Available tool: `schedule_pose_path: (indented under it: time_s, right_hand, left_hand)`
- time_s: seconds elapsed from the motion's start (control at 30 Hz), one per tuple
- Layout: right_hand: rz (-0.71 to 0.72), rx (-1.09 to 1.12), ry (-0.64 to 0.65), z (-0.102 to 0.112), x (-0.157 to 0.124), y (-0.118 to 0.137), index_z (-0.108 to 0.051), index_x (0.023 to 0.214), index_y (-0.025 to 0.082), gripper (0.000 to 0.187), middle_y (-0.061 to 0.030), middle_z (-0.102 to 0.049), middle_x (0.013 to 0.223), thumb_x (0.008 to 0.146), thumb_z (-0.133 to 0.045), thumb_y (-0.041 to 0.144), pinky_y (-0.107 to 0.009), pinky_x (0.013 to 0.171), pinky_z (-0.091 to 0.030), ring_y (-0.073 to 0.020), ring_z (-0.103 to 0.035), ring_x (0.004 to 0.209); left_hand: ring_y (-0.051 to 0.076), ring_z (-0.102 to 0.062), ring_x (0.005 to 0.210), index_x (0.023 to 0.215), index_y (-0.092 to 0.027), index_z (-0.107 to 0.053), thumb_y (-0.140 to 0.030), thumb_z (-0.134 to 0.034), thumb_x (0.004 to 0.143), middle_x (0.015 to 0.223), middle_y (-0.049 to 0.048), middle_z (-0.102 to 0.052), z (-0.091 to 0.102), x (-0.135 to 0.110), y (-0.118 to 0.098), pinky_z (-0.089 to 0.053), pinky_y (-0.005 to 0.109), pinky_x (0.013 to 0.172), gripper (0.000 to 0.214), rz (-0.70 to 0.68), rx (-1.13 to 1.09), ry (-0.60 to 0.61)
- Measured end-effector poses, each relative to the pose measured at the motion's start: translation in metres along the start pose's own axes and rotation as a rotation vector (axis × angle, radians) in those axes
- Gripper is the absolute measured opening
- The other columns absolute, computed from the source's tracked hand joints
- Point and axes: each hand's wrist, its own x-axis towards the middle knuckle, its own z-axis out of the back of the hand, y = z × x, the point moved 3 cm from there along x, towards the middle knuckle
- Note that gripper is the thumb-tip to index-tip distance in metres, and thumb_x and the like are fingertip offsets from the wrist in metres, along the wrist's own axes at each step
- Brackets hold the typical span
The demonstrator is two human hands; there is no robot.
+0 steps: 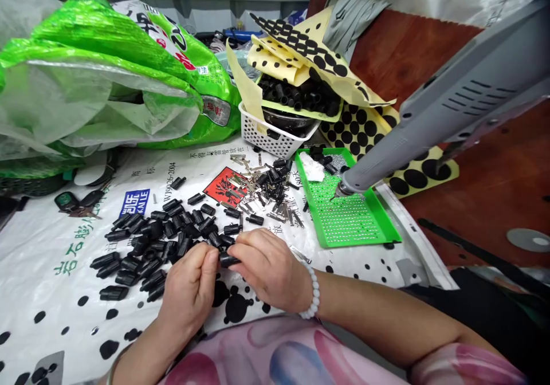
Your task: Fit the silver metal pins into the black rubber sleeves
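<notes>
Green plastic bag (86, 41), crumpled, past the far left corner of the sack, with a small black key fob (66, 201) lying near that side. White woven sack (51, 299) with black dots, spread as a work cover. Left of centre on it, a loose pile of black plastic sleeves (154, 242) at mixed angles. Left hand (189, 293) and right hand (268, 270), just right of the pile and toward the sack's near edge, form a clamped grip on one black plastic sleeve (227, 260), which sits level between them; the wrists stay low, giving a steady, close hold above the sack. White bead bracelet (313, 293) on the right wrist. Farther off, small metal pins (258, 184) scattered among short black pieces. Behind them, a white plastic basket (270, 136), with black tubes (296, 95) heaped above it among yellow backing paper. Right of centre, a green perforated tray (344, 219), the tip of a grey power tool (451, 110) just over its far side. Beyond, a yellow sheet of black round stickers (365, 127). Far right, a reddish-brown tabletop (485, 201).
</notes>
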Motion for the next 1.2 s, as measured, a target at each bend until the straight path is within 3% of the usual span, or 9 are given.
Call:
schedule_pose_path:
  time_s: [0.13, 0.4, 0.57, 0.67, 0.77, 0.93, 1.07, 1.2]
  right_hand:
    - [-0.057, 0.096, 0.024, -0.001, -0.001, -0.003, -0.056, 0.095, 0.012, 0.022, -0.0116, -0.062, 0.087, 0.092, -0.042, 0.028, -0.032, 0.073, -0.048, -0.0192, -0.056, 0.081]
    - [-0.258, 0.381, 0.104, -0.001, -0.002, -0.008, -0.055, 0.091, 0.014, 0.02, -0.0053, -0.057, 0.076, 0.089, -0.048, 0.032, -0.027, 0.064, -0.046, -0.0144, -0.053, 0.068]
    - [-0.607, 0.703, 0.22, -0.006, -0.007, -0.012, -0.054, 0.087, 0.016, 0.014, 0.005, -0.048, 0.06, 0.083, -0.055, 0.029, -0.02, 0.05, -0.038, -0.0079, -0.044, 0.051]
    - [-0.895, 1.001, 0.299, -0.01, -0.009, -0.013, -0.052, 0.084, 0.016, 0.014, 0.0067, -0.048, 0.057, 0.081, -0.055, 0.029, -0.017, 0.042, -0.035, -0.005, -0.042, 0.044]
    - [-1.055, 1.175, 0.384, -0.012, -0.011, -0.012, -0.049, 0.075, 0.016, 0.022, 0.0072, -0.049, 0.053, 0.081, -0.055, 0.036, -0.014, 0.036, -0.031, -0.003, -0.039, 0.037]
    - [-1.112, 1.316, 0.457, -0.013, -0.015, -0.01, -0.043, 0.066, 0.018, 0.035, 0.0099, -0.043, 0.044, 0.083, -0.05, 0.047, -0.014, 0.032, -0.03, -0.002, -0.031, 0.031]
    - [-1.096, 1.299, 0.338, -0.013, -0.016, -0.009, -0.048, 0.072, 0.016, 0.026, 0.0079, -0.048, 0.051, 0.08, -0.057, 0.04, -0.014, 0.036, -0.031, -0.0022, -0.038, 0.037]
    - [-1.014, 1.248, 0.203, -0.012, -0.017, -0.005, -0.051, 0.085, 0.016, 0.019, 0.0063, -0.051, 0.062, 0.074, -0.062, 0.027, -0.016, 0.044, -0.037, -0.0037, -0.044, 0.045]
  left_hand:
    - [0.01, -0.044, 0.044, 0.061, -0.021, -0.042, -0.019, -0.035, 0.088, 0.051, -0.0051, -0.042, -0.001, -0.001, -0.001, -0.034, 0.021, 0.045, 0.028, 0.003, 0.03, -0.015]
    - [0.011, -0.045, 0.048, 0.064, -0.021, -0.043, -0.014, -0.036, 0.087, 0.055, -0.0035, -0.044, 0.001, -0.001, -0.003, -0.035, 0.022, 0.047, 0.025, -0.16, 0.118, -0.038]
    - [0.012, -0.044, 0.05, 0.066, -0.021, -0.043, -0.011, -0.038, 0.086, 0.057, -0.0024, -0.044, -0.001, -0.003, -0.003, -0.036, 0.023, 0.049, 0.022, -0.278, 0.16, -0.057]
    - [0.013, -0.045, 0.052, 0.067, -0.02, -0.045, -0.01, -0.038, 0.085, 0.057, -0.0013, -0.046, 0.0, -0.003, -0.005, -0.037, 0.023, 0.051, 0.022, -0.332, 0.171, -0.058]
    - [0.013, -0.046, 0.052, 0.068, -0.02, -0.047, -0.011, -0.038, 0.084, 0.058, -0.0005, -0.049, 0.003, -0.003, -0.009, -0.038, 0.024, 0.051, 0.021, -0.38, 0.191, -0.062]
    - [0.014, -0.046, 0.052, 0.068, -0.021, -0.049, -0.012, -0.038, 0.084, 0.057, -0.0001, -0.05, 0.005, -0.002, -0.014, -0.038, 0.024, 0.051, 0.021, -0.441, 0.206, -0.082]
    - [0.013, -0.046, 0.052, 0.067, -0.021, -0.047, -0.01, -0.039, 0.084, 0.057, -0.0004, -0.049, 0.002, -0.004, -0.014, -0.037, 0.024, 0.05, 0.021, -0.412, 0.196, -0.091]
    - [0.012, -0.043, 0.05, 0.064, -0.021, -0.043, -0.01, -0.038, 0.085, 0.056, -0.0019, -0.044, -0.003, -0.006, -0.008, -0.035, 0.023, 0.049, 0.024, -0.26, 0.12, -0.033]
